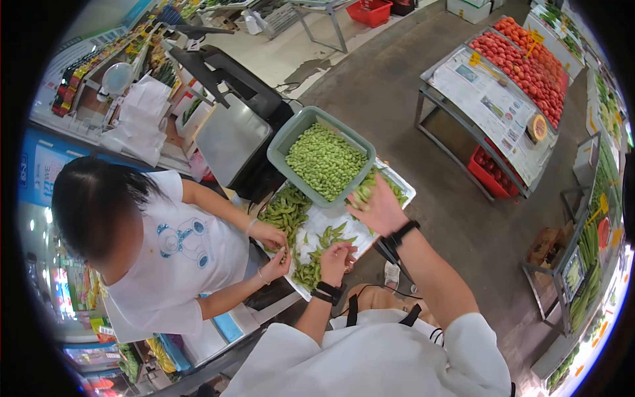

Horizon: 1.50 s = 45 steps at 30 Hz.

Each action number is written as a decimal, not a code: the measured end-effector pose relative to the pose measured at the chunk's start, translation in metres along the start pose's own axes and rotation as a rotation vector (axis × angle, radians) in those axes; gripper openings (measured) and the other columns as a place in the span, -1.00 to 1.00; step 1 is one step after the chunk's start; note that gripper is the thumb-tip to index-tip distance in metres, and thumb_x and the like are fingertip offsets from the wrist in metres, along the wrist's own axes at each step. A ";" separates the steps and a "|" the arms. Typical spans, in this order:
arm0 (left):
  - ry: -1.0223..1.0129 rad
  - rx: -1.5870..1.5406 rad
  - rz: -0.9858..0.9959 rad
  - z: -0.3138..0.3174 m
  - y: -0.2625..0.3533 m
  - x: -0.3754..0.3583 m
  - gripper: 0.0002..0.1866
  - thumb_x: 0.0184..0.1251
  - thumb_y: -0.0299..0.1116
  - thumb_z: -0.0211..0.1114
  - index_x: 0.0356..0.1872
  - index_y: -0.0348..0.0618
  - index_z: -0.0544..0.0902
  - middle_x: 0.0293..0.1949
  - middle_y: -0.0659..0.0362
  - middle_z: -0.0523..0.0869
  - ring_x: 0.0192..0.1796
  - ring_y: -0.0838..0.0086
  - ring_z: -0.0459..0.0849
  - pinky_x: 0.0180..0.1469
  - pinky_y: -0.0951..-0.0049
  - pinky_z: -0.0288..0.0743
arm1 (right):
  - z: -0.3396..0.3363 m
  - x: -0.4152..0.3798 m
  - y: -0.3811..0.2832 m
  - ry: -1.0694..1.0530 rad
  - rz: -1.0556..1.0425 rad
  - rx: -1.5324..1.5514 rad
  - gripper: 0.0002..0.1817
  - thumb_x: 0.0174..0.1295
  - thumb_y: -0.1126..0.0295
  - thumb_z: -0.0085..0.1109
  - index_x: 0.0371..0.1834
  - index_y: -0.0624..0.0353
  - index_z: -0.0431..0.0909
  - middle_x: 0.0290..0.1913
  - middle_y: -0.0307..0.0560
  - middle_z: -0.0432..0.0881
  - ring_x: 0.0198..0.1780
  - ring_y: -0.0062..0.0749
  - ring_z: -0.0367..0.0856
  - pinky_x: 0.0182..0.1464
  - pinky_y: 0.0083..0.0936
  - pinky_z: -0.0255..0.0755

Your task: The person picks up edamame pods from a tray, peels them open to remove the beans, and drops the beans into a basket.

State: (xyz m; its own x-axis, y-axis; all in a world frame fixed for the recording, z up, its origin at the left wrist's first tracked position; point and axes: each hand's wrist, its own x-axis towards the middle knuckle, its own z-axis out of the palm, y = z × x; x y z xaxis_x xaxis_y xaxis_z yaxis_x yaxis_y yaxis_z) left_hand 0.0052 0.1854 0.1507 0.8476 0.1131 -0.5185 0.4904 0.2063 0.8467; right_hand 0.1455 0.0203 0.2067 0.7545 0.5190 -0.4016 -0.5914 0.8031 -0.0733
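A grey-green plastic bin (278, 151) full of shelled green beans (326, 156) stands on a white tray (311, 228). Green bean pods that look like edamame (286, 213) lie in heaps around it. My right hand (382, 206) is at the bin's near right corner, its fingers curled on green pods. Closer to me, my left hand (336, 262) is held closed beside scattered pods; whatever is between its fingers is hidden. Across the tray's left side, a co-worker's two hands (272, 246) come together around something small over the pods.
A black weighing scale (231, 139) with a metal plate stands behind the bin. The co-worker (192, 245) is close on my left. To the right is a stand with tomatoes (522, 63) and newspaper (486, 99). Vegetable shelves (592, 245) line the far right.
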 end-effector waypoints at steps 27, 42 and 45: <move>-0.396 1.634 0.362 -0.026 -0.011 0.044 -0.13 -0.02 -0.10 0.34 0.42 0.04 0.24 0.48 -0.18 -0.04 0.50 -0.12 -0.07 0.46 -0.08 -0.11 | -0.130 -0.147 0.055 0.256 0.214 -0.901 -0.73 0.31 0.32 0.12 0.01 0.18 0.49 -0.18 -0.26 0.60 -0.18 -0.66 0.54 -0.16 -0.68 0.45; -0.490 1.714 0.415 -0.034 0.001 0.043 -0.03 -0.14 -0.18 0.46 0.39 -0.09 0.17 0.27 -0.12 0.26 0.32 -0.07 0.21 0.34 0.05 0.17 | -0.134 -0.183 0.055 0.284 0.108 -0.715 -0.74 0.38 0.33 0.00 0.05 0.17 0.47 -0.08 -0.20 0.60 -0.11 -0.58 0.55 -0.07 -0.66 0.43; -0.409 1.646 0.478 -0.043 -0.008 0.036 -0.15 -0.11 -0.21 0.42 0.31 -0.13 0.26 0.17 -0.09 0.38 0.24 -0.01 0.32 0.27 0.07 0.25 | -0.132 -0.184 0.053 0.281 0.102 -0.706 -0.74 0.39 0.32 0.00 0.06 0.16 0.47 -0.06 -0.19 0.60 -0.10 -0.58 0.55 -0.06 -0.65 0.43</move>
State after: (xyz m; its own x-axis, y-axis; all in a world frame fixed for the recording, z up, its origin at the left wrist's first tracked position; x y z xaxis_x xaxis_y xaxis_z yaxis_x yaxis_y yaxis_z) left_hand 0.0230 0.2294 0.1208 0.8303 -0.4170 -0.3698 -0.3357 -0.9038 0.2655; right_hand -0.0619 -0.0709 0.1563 0.6417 0.4103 -0.6480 -0.7668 0.3284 -0.5515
